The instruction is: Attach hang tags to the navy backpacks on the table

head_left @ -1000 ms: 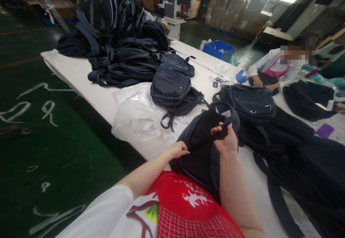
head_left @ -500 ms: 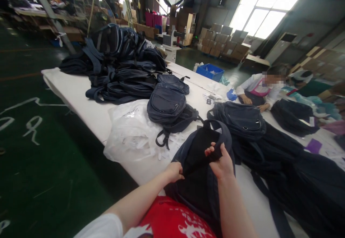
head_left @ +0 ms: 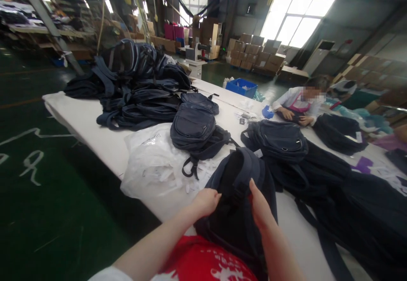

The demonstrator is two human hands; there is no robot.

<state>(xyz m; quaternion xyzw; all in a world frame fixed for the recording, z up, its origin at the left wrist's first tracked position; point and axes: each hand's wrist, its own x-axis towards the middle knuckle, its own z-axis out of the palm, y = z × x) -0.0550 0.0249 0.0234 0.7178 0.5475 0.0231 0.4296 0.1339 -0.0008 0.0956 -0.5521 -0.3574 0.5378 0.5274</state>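
Observation:
A dark navy backpack (head_left: pixel 235 234) leans against my body at the table's near edge, its black back panel and straps facing me. My left hand (head_left: pixel 207 201) is closed in a pinch at the dark strap on the left; the exact piece between its fingertips is hard to make out. On the other side, my right hand (head_left: pixel 261 206) wraps the padded shoulder strap (head_left: pixel 248 172), thumb up and fingers hidden behind it. A small white tag (head_left: pixel 258 153) sticks out near the bag's top.
Left of the bag lies a clear plastic bag (head_left: pixel 149 162) on the white table (head_left: pixel 76 111). Beyond are another backpack (head_left: pixel 192 126) and a backpack heap (head_left: pixel 133 77). More dark backpacks (head_left: pixel 280 139) lie to the right. A co-worker (head_left: pixel 295 102) handles dark fabric across the table.
My right hand has turned from palm-up with curled fingers to gripping the shoulder strap. The strap now arches up between my hands; the black webbing stretched between them no longer shows.

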